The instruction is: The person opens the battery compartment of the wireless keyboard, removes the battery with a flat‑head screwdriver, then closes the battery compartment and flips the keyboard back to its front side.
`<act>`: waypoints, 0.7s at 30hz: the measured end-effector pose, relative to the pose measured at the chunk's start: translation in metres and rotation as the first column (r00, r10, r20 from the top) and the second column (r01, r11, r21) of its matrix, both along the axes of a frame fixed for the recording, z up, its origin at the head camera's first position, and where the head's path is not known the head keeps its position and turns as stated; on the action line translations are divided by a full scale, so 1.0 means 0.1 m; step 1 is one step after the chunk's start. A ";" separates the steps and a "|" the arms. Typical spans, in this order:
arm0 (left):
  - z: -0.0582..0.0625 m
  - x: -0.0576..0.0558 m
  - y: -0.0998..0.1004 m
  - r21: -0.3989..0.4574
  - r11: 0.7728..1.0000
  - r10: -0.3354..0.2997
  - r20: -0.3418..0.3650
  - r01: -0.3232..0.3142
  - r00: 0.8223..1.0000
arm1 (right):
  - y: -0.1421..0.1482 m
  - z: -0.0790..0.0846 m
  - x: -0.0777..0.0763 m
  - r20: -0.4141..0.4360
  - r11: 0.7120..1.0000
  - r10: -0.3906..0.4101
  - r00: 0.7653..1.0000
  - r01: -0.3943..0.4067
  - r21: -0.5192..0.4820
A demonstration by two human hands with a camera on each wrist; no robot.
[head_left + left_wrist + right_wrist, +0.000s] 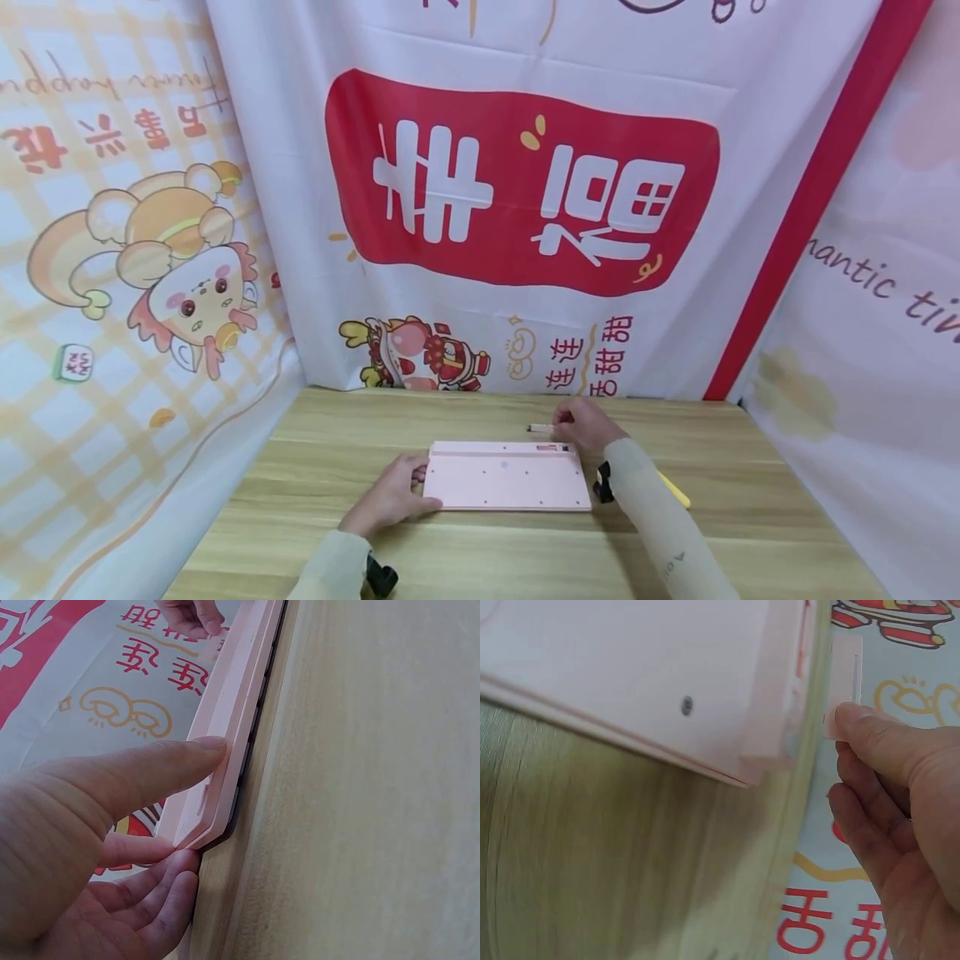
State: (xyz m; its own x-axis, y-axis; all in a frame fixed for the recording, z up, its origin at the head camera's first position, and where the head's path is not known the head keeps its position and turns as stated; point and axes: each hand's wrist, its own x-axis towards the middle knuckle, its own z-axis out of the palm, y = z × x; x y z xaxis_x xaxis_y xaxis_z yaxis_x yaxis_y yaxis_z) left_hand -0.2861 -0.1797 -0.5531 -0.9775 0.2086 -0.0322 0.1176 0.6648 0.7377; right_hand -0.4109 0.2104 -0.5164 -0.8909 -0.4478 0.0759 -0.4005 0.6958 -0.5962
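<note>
A pink keyboard (510, 483) lies face down on the wooden table, its screw-dotted underside up. Near its far right corner a small battery compartment (552, 447) is exposed, with red and black bits inside. My left hand (397, 493) grips the keyboard's left end. In the left wrist view its thumb (202, 744) lies on the pink back, with the fingers at the end edge. Beyond the far right corner, my right hand (587, 423) pinches a small pale pink battery cover (846, 675) between thumb and fingertips, apart from the keyboard.
A yellow stick-like object (675, 490) lies on the wooden table (510, 554) to the right, partly hidden by the right sleeve (660, 508). A printed white cloth (525, 333) hangs at the table's far edge, with further cloths on both sides.
</note>
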 end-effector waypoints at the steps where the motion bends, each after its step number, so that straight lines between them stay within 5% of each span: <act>1: 0.00 0.00 0.00 0.000 1.000 0.004 0.002 -0.004 1.000 | 0.01 0.03 0.00 -0.008 1.000 0.008 1.000 -0.008 0.004; 21: -0.01 -0.01 0.01 -0.026 0.999 0.021 0.006 -0.021 1.000 | 0.14 0.18 0.19 -0.081 0.988 0.145 0.986 -0.140 0.063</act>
State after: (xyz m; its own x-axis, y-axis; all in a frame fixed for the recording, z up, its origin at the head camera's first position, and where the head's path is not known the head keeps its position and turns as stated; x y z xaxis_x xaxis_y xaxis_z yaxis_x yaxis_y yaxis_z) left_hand -0.2868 -0.1790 -0.5542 -0.9814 0.1871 -0.0436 0.0988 0.6861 0.7208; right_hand -0.3914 0.2243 -0.4988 -0.8088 -0.5758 0.1197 -0.5461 0.6598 -0.5162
